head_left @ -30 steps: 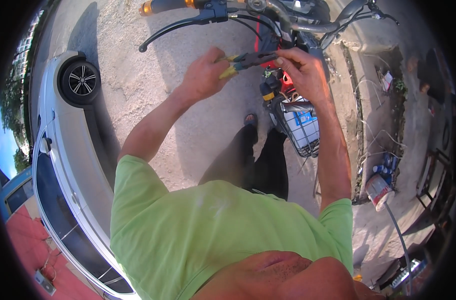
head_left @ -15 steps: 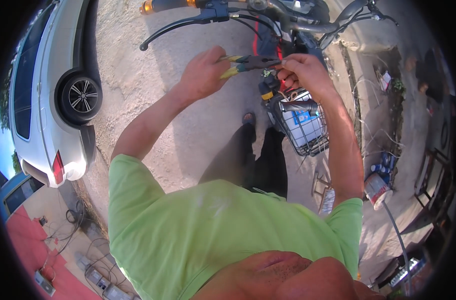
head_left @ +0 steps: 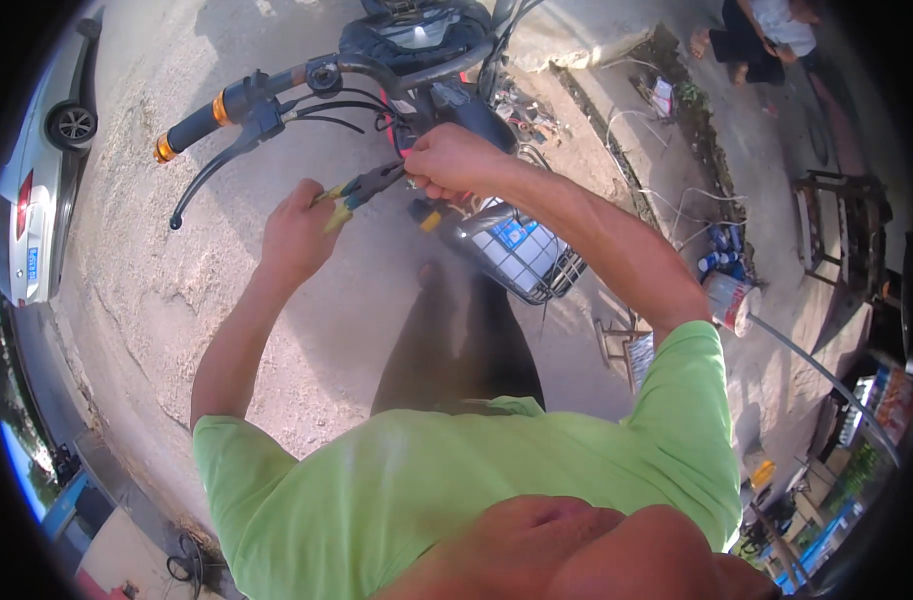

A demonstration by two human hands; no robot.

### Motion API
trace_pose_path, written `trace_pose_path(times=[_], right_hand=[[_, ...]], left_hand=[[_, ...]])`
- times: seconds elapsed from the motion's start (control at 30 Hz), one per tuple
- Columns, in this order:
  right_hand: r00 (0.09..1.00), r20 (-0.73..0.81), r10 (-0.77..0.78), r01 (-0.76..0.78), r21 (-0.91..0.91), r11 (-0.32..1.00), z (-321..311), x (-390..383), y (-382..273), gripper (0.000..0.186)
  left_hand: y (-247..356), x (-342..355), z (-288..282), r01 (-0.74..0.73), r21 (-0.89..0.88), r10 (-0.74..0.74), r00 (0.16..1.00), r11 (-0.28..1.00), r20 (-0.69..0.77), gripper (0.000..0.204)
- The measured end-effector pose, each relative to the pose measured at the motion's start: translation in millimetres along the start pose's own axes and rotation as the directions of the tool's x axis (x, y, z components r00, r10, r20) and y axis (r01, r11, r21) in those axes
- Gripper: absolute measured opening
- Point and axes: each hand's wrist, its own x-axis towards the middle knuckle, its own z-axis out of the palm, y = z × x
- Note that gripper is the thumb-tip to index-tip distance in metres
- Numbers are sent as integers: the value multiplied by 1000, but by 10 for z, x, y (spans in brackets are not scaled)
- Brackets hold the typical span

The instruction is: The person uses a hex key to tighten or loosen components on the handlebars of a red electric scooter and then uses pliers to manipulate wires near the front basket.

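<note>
My left hand (head_left: 299,232) is closed around the yellow-and-green handles of a pair of pliers (head_left: 369,186). The dark jaws point right and up, toward my other hand. At the jaw tips my right hand (head_left: 455,163) is closed in a pinch; what lies between its fingers is too small to make out, though a bit of red shows beside them. Just beyond both hands is the handlebar (head_left: 362,65) of a two-wheeler, with a black grip (head_left: 195,128) ringed in orange and a dark brake lever (head_left: 217,180). Thin black cables run from it toward my right hand.
A wire basket (head_left: 527,262) holding a white-and-blue item sits below my right forearm. Further right stand a paint-stained bucket (head_left: 732,302) and a dark frame (head_left: 827,225). Another person (head_left: 752,45) is at the far right. A silver car (head_left: 42,190) is parked at the left.
The view has swung, so the handlebar, hands and basket now appear further left and the car smaller. The pliers now tilt upward to the right. Both hands keep their hold.
</note>
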Motion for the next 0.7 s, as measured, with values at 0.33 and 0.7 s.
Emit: trace_pose_path(times=[0.33, 0.7], right_hand=[[993, 105, -50, 1, 421, 907, -15, 87, 261, 26], [999, -12, -46, 48, 212, 976, 107, 217, 338, 23]], left_hand=[[-117, -42, 69, -84, -49, 80, 993, 995, -81, 17], [-166, -84, 213, -67, -111, 65, 998, 992, -26, 19]])
